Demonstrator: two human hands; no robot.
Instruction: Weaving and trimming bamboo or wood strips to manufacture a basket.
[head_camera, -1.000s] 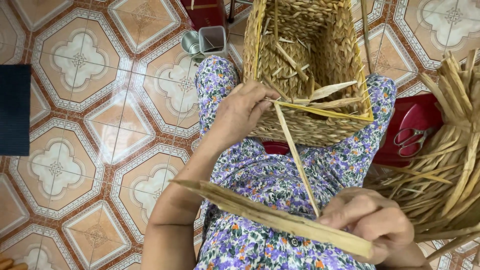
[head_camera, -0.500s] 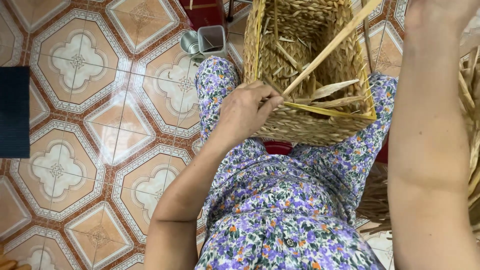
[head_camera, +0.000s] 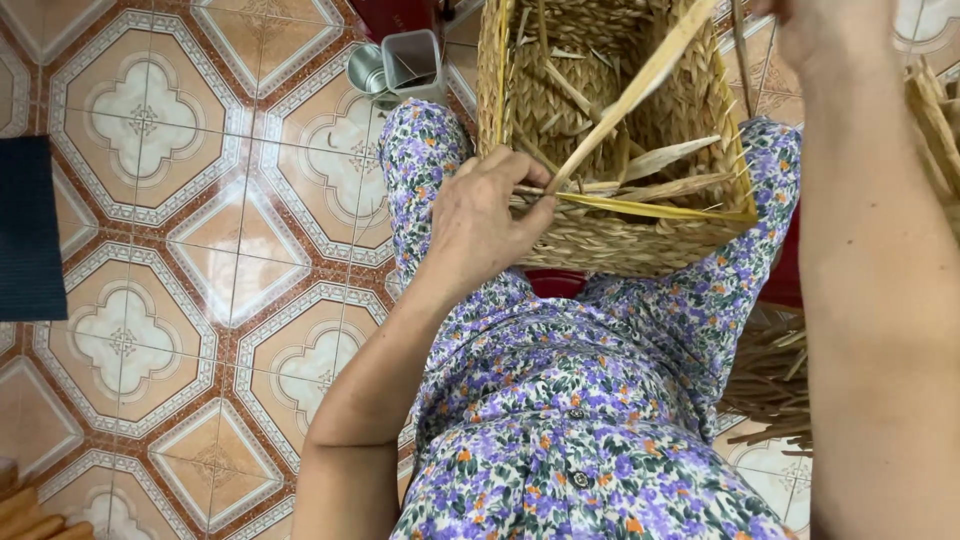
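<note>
A woven straw basket (head_camera: 600, 240) rests between my knees on my flowered clothing, its opening facing me. My left hand (head_camera: 485, 215) presses on the basket's near rim and pinches the low end of a long flat straw strip (head_camera: 640, 85). That strip runs up and to the right across the basket's mouth. My right hand (head_camera: 825, 30) is raised at the top edge of the view, closed around the strip's far end; the fingers are partly cut off by the frame. Loose strip ends stick out inside the basket.
A grey cup and a metal tin (head_camera: 400, 65) stand on the patterned tile floor (head_camera: 200, 250) to the basket's left. A heap of dried straw strips (head_camera: 770, 380) lies at the right. A dark mat (head_camera: 30, 230) lies at the left edge.
My right hand has swung from low near my lap to high at the top right, drawing the long strip taut through the basket rim. My left hand has stayed on the rim.
</note>
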